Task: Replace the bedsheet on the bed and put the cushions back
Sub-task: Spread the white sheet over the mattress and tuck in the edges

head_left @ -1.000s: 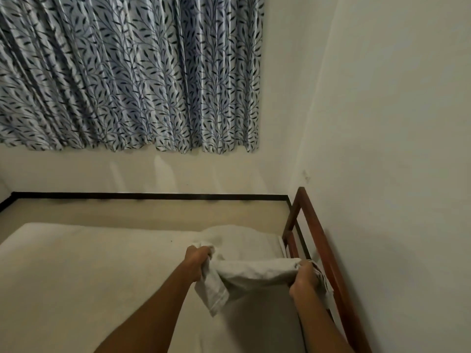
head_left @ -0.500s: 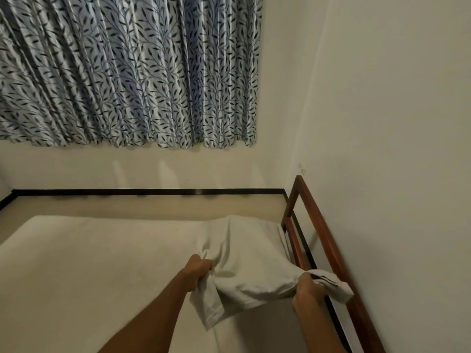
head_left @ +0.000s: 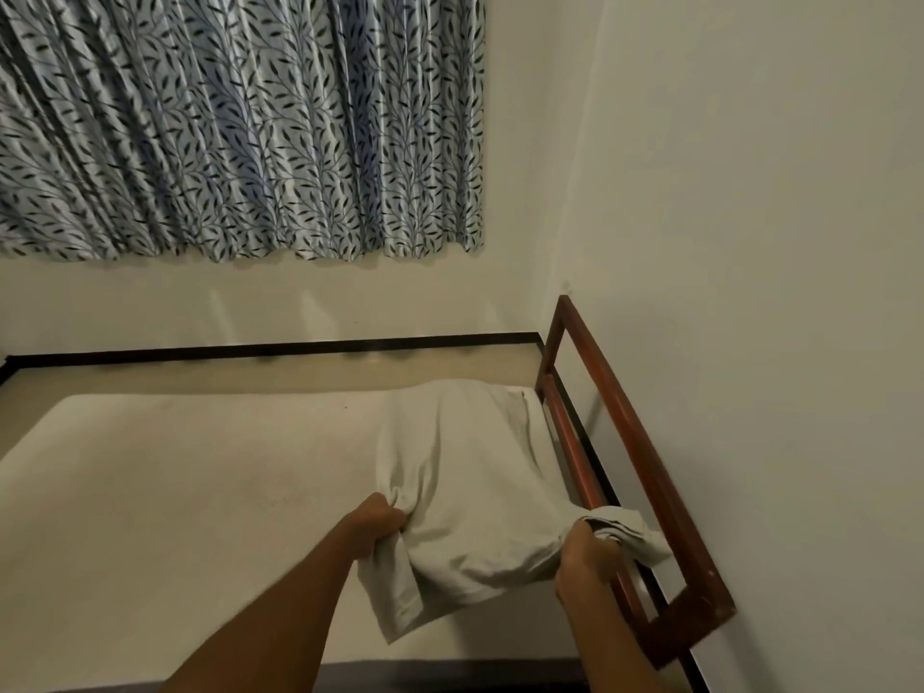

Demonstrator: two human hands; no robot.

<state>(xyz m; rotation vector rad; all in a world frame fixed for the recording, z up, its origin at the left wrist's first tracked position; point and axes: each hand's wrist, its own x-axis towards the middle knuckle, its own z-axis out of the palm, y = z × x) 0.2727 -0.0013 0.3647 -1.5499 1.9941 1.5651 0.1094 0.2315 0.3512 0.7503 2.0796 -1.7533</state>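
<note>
A pale bedsheet (head_left: 480,472) is gripped at its near edge by both hands. The left hand (head_left: 377,525) is fisted, fingers (head_left: 387,512) clamped on a bunched fold; a flap hangs below it. The right hand (head_left: 582,555) is clamped on the sheet's corner, which is draped beside the wooden bed rail (head_left: 635,442). The sheet's far part lies on the mattress (head_left: 175,482), just beside the rail. No legible writing is seen

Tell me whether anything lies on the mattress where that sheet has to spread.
Nothing visible does. The mattress is bare left of the sheet, which both hands, left and right, grip.
</note>
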